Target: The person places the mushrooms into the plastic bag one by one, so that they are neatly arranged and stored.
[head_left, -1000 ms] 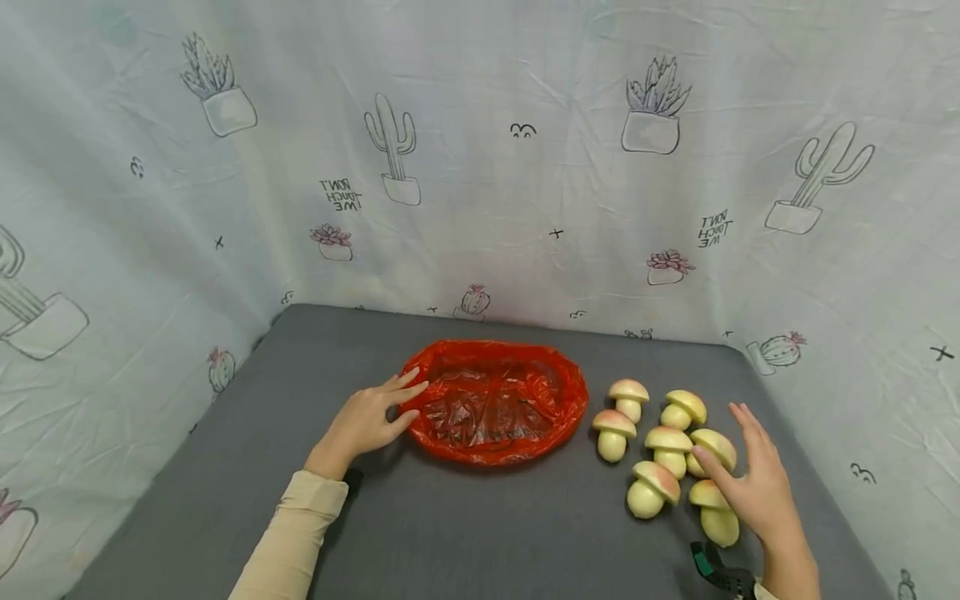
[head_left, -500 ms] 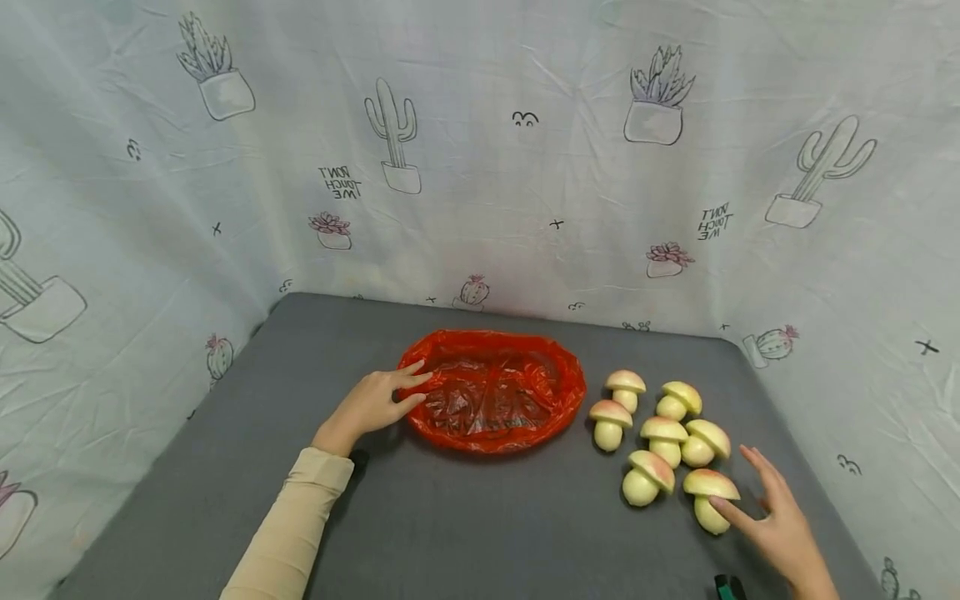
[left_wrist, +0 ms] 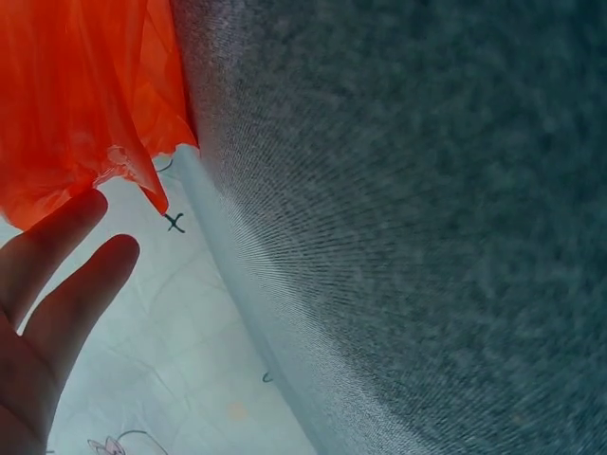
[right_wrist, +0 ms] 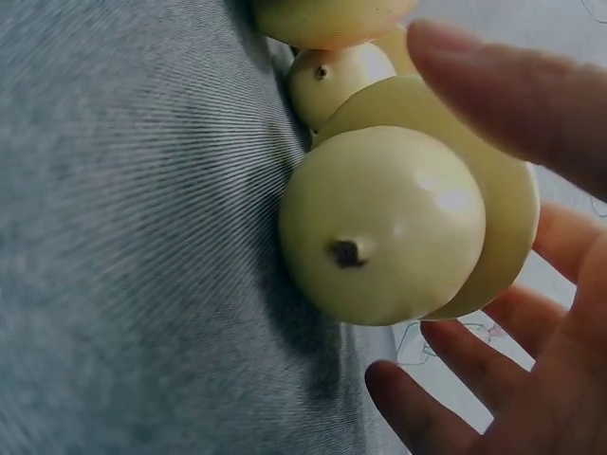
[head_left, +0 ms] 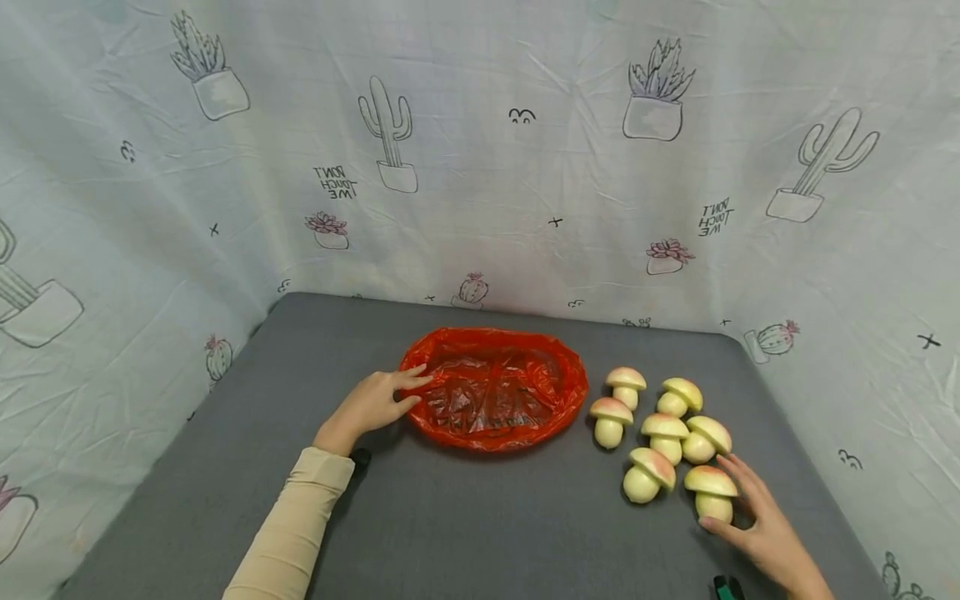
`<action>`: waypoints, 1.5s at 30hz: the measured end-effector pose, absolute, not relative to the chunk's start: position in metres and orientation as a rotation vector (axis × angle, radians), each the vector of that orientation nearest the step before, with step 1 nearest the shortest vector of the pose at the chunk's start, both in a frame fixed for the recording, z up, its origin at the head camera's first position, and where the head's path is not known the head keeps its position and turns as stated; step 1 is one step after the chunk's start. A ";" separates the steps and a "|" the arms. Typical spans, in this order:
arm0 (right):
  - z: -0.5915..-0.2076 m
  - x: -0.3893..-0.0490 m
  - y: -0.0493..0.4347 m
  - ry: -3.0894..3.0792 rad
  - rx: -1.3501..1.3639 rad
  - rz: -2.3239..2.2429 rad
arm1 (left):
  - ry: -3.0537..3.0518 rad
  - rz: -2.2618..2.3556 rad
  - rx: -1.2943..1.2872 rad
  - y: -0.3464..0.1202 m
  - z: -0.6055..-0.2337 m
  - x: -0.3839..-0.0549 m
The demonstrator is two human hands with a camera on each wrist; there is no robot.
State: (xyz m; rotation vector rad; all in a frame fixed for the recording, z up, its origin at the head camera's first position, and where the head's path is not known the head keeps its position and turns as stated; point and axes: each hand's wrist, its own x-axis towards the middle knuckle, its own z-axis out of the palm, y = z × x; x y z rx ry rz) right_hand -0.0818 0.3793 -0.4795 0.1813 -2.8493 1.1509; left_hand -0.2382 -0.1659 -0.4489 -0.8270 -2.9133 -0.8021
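Observation:
A red plastic bag [head_left: 495, 443] stands with its wide oval mouth spread, mid-table. My left hand [head_left: 372, 406] is at the bag's left rim, fingers spread over the edge; in the left wrist view two fingers [left_wrist: 100, 275] show by the red plastic [left_wrist: 85, 104]. My right hand [head_left: 767, 531] reaches round the nearest toy mushroom [head_left: 712, 493], thumb at its stem side and fingers beside its cap. In the right wrist view this mushroom's round stem [right_wrist: 389, 223] lies between thumb and spread fingers, with visible gaps to the lower fingers.
Several more pale yellow toy mushrooms [head_left: 664, 435] with pink-tinged caps lie grouped right of the bag. All rest on a grey cloth-covered table [head_left: 510, 533]. A white curtain [head_left: 480, 167] with cactus drawings hangs behind and at the sides.
My right hand has drawn back from above the mushrooms, then moved left around the nearest one. The left hand stays at the bag's rim. The head view has tilted slightly down.

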 end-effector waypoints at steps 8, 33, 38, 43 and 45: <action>-0.487 -0.080 0.378 -2.834 0.190 1.296 | -2.932 -0.893 -0.826 -0.166 -0.450 -0.240; -0.475 -0.074 0.380 -2.660 0.109 1.627 | -2.928 -0.971 -0.777 -0.166 -0.455 -0.245; -0.462 -0.073 0.372 -2.508 0.216 1.729 | -2.924 -0.967 -0.750 -0.165 -0.454 -0.246; -0.454 -0.077 0.355 -2.355 0.442 1.809 | -2.925 -0.964 -0.744 -0.166 -0.456 -0.245; -0.452 -0.082 0.347 -2.312 0.550 1.836 | -2.929 -0.966 -0.744 -0.166 -0.456 -0.244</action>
